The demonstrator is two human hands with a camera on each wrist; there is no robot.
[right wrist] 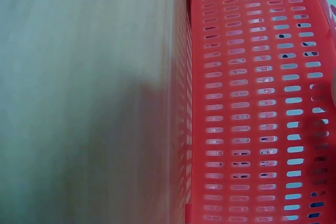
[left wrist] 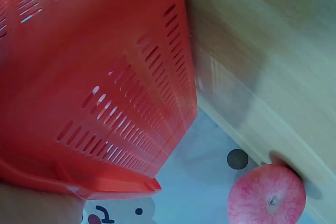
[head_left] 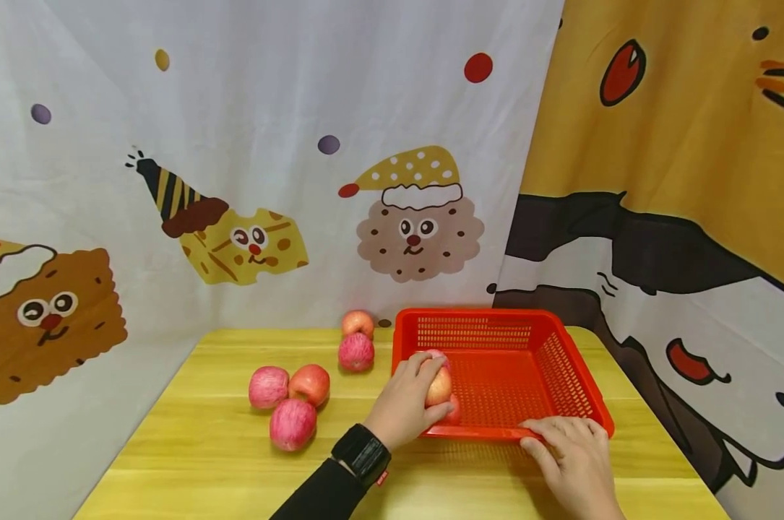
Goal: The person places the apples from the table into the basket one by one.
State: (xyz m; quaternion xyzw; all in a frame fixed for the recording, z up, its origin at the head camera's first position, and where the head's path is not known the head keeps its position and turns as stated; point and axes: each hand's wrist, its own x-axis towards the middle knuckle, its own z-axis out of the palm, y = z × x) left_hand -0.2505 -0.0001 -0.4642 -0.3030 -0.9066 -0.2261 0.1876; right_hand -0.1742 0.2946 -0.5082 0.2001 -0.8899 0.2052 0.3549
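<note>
Head view: left hand (head_left: 401,397) reaches over the left wall of the red basket (head_left: 502,383), fingers and thumb curled round an apple (head_left: 439,388) inside, near left corner. Right hand (head_left: 572,455) grips the near rim, right of middle. Two more apples (head_left: 455,410) show partly beside the held one. In the way: three apples (head_left: 293,425), touching, on the table (head_left: 216,462) at left; a far pair (head_left: 356,352) near the basket's left wall. Tabletop runs between group and basket; narrow strip at right; far rim close to the curtain (head_left: 287,94).

Left wrist view: slotted wall, one apple beyond; fingers hidden.

Right wrist view: slotted wall beside tabletop; grip not shown.
</note>
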